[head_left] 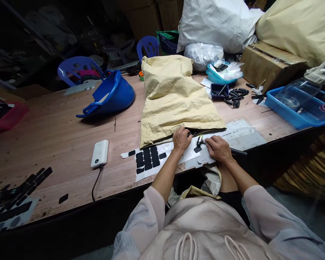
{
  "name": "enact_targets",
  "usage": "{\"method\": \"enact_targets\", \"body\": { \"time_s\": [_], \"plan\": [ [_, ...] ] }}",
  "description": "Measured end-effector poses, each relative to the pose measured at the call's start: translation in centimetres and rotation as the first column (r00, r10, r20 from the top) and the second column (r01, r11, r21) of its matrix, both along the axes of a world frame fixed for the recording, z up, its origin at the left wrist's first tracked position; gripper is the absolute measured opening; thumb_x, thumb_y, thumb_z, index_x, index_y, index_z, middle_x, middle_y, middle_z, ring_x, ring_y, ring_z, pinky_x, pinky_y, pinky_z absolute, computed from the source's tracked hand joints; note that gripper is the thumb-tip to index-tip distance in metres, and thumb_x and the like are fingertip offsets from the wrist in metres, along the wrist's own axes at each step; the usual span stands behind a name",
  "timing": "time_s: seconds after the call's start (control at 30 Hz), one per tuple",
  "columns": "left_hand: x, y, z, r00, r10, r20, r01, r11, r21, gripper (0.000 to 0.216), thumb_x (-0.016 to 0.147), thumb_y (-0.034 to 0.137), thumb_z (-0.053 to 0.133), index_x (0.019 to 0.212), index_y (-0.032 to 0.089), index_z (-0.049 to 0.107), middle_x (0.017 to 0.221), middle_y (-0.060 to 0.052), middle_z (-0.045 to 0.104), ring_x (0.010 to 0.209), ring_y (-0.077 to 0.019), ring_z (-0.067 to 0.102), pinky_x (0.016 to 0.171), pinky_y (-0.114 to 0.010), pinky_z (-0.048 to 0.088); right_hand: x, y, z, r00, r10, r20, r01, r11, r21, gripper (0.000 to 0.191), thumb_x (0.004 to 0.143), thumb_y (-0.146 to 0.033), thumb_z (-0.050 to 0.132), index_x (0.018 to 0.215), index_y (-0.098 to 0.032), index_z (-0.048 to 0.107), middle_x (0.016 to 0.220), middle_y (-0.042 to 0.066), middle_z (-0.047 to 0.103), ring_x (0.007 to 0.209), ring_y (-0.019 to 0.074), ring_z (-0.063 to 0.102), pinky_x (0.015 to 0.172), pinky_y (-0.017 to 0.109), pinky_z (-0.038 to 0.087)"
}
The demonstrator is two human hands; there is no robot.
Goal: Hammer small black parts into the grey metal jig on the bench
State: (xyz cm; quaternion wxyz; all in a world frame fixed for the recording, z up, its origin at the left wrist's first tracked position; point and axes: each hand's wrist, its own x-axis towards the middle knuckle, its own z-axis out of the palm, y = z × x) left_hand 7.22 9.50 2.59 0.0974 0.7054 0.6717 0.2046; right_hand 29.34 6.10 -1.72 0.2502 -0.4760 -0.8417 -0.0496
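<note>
The left hand (181, 139) rests curled on a white sheet (151, 159), fingertips pinching a small dark part at the sack's edge; black pads (148, 158) lie just left of its wrist. The right hand (219, 148), just to its right, grips a thin tool (200, 141), tip near a lone pad (197, 149) between the hands. Beyond both lies the sack (170, 97), with a blue tub (111, 95) well to its left.

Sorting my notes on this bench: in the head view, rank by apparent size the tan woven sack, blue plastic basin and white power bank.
1. Tan woven sack
2. Blue plastic basin, tipped on its side
3. White power bank, though nearer the camera
</note>
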Motion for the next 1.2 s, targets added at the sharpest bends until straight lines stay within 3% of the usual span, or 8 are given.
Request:
{"method": "enact_targets", "body": {
  "time_s": [0.37,0.67,0.8,0.97,1.2],
  "plan": [
    [-4.4,-7.7,-3.3,0.972,-0.009,0.235,0.02,0.999,-0.044,0.012,0.087,0.023,0.078,0.099,0.026,0.077,0.103,-0.003,0.074,0.103,-0.0244,0.063,0.096,-0.04,0.048,0.1,0.0,0.1,0.999,-0.002,-0.032,0.001,1.0,-0.022,0.024,0.099,-0.026,0.054,0.114,-0.024,0.073,0.096,0.009,0.066,0.092,0.0251,0.053,0.082,0.037,0.042],
    [-4.4,-7.8,-3.5,0.956,0.007,0.292,0.015,0.997,-0.073,0.016,0.085,0.024,0.08,0.101,0.026,0.078,0.104,-0.002,0.074,0.104,-0.0238,0.064,0.098,-0.04,0.047,0.5,0.2,0.4,0.999,0.03,-0.026,-0.03,1.0,-0.004,0.025,0.103,-0.028,0.051,0.113,-0.024,0.074,0.095,0.008,0.067,0.091,0.0241,0.056,0.083,0.036,0.044],
    [-4.4,-7.9,-3.4,0.951,0.01,0.309,0.02,0.995,-0.094,0.015,0.086,0.025,0.08,0.101,0.027,0.079,0.104,-0.002,0.074,0.105,-0.0238,0.064,0.097,-0.04,0.047,-0.7,-0.8,1.2,0.987,0.041,-0.154,-0.049,0.997,-0.051,0.029,0.104,-0.029,0.049,0.122,-0.025,0.072,0.103,0.008,0.069,0.095,0.0222,0.063,0.081,0.033,0.049],
    [-4.5,-7.9,-3.3,0.941,-0.007,0.337,0.037,0.996,-0.085,0.016,0.083,0.025,0.082,0.1,0.027,0.08,0.103,-0.001,0.073,0.105,-0.0227,0.064,0.098,-0.04,0.047,-3.4,-2.7,1.5,0.924,0.114,-0.365,-0.176,0.974,-0.143,0.034,0.107,-0.031,0.046,0.131,-0.027,0.068,0.106,0.007,0.071,0.097,0.0214,0.069,0.087,0.034,0.057],
    [-4.4,-7.6,-3.3,0.936,0.023,0.35,0.019,0.993,-0.115,0.019,0.082,0.023,0.083,0.1,0.028,0.08,0.105,-0.001,0.07,0.105,-0.0223,0.064,0.098,-0.04,0.049,-5.1,-4.0,2.1,0.913,0.18,-0.366,-0.253,0.953,-0.164,0.035,0.107,-0.031,0.048,0.136,-0.028,0.068,0.103,0.007,0.071,0.092,0.0202,0.07,0.082,0.032,0.058]
  ]
}}
